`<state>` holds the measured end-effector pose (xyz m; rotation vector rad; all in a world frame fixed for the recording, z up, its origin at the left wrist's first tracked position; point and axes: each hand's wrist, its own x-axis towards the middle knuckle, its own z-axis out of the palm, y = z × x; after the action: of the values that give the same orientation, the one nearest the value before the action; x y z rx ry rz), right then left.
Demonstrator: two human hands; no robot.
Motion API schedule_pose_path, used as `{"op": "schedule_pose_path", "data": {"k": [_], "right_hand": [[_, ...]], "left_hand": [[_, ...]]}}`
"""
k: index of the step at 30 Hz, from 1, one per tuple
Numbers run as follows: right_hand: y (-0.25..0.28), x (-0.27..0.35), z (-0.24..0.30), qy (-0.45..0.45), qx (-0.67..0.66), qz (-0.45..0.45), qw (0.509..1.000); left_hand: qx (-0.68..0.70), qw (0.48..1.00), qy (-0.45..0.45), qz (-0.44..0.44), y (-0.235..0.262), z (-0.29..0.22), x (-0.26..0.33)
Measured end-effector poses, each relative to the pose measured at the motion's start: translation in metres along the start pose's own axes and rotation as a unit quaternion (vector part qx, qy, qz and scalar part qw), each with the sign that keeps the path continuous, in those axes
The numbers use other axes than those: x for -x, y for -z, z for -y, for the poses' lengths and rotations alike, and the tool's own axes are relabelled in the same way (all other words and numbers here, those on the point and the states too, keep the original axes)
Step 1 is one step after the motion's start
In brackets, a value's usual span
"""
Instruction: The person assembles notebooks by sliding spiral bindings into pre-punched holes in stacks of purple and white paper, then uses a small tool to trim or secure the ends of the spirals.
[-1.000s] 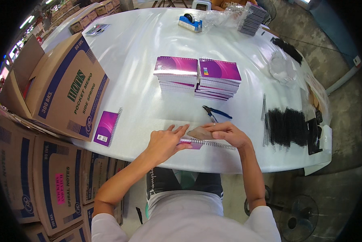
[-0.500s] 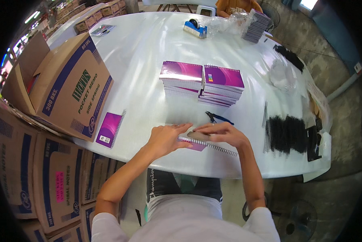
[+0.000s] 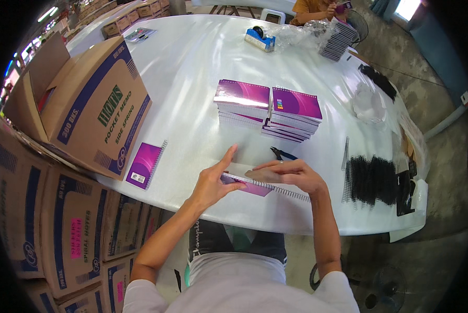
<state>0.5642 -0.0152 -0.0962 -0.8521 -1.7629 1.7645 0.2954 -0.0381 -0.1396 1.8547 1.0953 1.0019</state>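
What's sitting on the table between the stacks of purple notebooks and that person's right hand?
In the head view, small dark-handled pliers lie between the notebook stacks and the right hand.

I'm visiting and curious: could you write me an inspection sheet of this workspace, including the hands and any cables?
Surface: shiny white table, curved near edge.
Job's things: purple notebook in hand; wire coil along its edge, running out past its right end; two notebook stacks; black coils.
Clutter: pliers, blue tape dispenser, crumpled clear plastic.
Hands: left hand holds the notebook; right hand holds a brownish piece, too unclear to identify.
Cables: thin dark line at right, perhaps a cord; cannot tell.
Surroundings: cartons at left; another person across the table.
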Motion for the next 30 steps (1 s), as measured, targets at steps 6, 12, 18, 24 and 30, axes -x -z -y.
{"op": "schedule_pose_path", "data": {"k": [6, 12, 18, 24, 30], "right_hand": [[-0.002, -0.003, -0.004, 0.01, -0.011, -0.008, 1.0], [-0.003, -0.003, -0.011, 0.003, 0.065, -0.003, 0.998], [-0.006, -0.005, -0.006, 0.01, 0.009, 0.003, 1.0], [-0.014, -0.012, -0.004, 0.053, -0.005, 0.015, 0.998], [-0.019, -0.019, 0.005, 0.05, 0.034, 0.02, 0.998]], "left_hand": [[0.143, 0.986, 0.075, -0.051, -0.012, 0.001, 0.0], [0.145, 0.986, 0.086, -0.004, -0.012, 0.013, 0.001], [0.151, 0.986, 0.065, 0.007, -0.012, 0.016, 0.001], [0.158, 0.984, 0.074, 0.016, -0.012, 0.021, 0.002], [0.123, 0.988, 0.087, 0.022, -0.014, 0.03, 0.002]]}}
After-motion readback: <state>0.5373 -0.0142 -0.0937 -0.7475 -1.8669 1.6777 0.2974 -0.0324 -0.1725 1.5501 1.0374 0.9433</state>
